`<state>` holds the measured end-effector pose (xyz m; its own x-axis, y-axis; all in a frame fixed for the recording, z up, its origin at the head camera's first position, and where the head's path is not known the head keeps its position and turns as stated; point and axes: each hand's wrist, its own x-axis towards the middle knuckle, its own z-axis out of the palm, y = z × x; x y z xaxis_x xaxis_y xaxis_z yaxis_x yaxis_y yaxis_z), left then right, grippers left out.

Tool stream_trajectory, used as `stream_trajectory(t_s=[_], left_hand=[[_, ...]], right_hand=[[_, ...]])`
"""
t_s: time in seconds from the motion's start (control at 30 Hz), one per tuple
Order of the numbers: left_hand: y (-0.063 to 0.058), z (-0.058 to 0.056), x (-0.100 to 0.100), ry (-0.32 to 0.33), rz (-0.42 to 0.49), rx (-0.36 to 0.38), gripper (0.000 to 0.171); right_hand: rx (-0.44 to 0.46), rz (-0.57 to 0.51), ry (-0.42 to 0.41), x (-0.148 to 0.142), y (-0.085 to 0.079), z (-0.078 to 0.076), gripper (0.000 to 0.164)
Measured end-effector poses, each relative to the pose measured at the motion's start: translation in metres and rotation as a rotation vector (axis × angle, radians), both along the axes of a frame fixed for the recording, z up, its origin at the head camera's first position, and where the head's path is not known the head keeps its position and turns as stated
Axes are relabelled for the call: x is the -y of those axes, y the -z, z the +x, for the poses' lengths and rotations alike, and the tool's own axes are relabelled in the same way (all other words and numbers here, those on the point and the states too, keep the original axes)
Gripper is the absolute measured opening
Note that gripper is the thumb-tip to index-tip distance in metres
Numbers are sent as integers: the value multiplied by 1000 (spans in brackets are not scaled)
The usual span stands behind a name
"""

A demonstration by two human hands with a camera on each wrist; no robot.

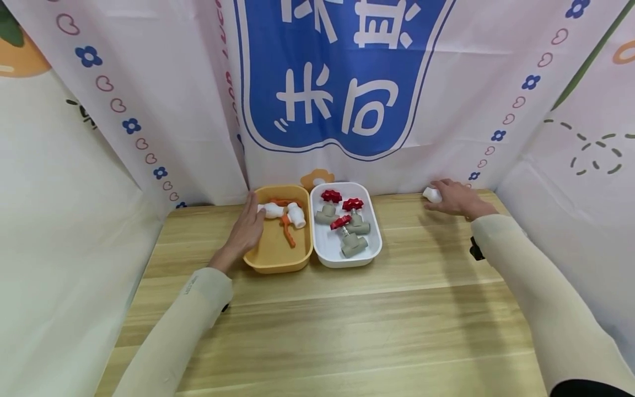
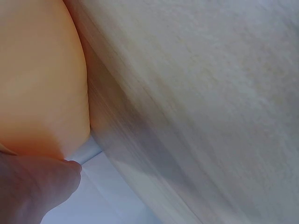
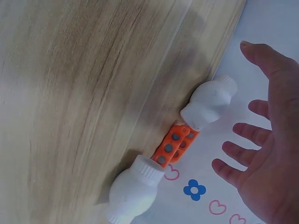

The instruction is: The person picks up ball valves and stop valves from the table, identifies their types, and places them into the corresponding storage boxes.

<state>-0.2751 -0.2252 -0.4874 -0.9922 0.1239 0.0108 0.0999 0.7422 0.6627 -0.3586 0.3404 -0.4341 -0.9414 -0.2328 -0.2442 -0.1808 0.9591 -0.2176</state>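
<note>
My left hand [image 1: 248, 229] lies along the left rim of the yellow tray [image 1: 278, 264], its fingers straight. In the left wrist view the thumb [image 2: 44, 182] touches the tray's outer wall. Inside the tray are two white ball valves [image 1: 296, 215] with orange handles [image 1: 288, 231]. My right hand [image 1: 453, 197] is at the table's back right, over more ball valves. In the right wrist view its fingers are spread, apart from two white ball valves, an upper one [image 3: 208, 103] and a lower one [image 3: 133, 193]. Their orange handles [image 3: 170, 147] lie between them.
A white tray [image 1: 374, 237] stands against the yellow tray's right side. It holds several grey valves [image 1: 354, 245] with red handwheels [image 1: 353, 204]. Printed cloth [image 1: 183, 110] hangs behind the wooden table [image 1: 342, 325] and at both sides.
</note>
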Motion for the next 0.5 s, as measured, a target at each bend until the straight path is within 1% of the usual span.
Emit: stream_trajectory(t_s=[0.17,0.5], left_hand=[[-1,1,0,4,-2,-1,68],[-1,0,0,3,1,-3,68]], right_hand=[[-14,-11,3,-3,8,-4,86],[-13,-44,10,-5,15,-9,82]])
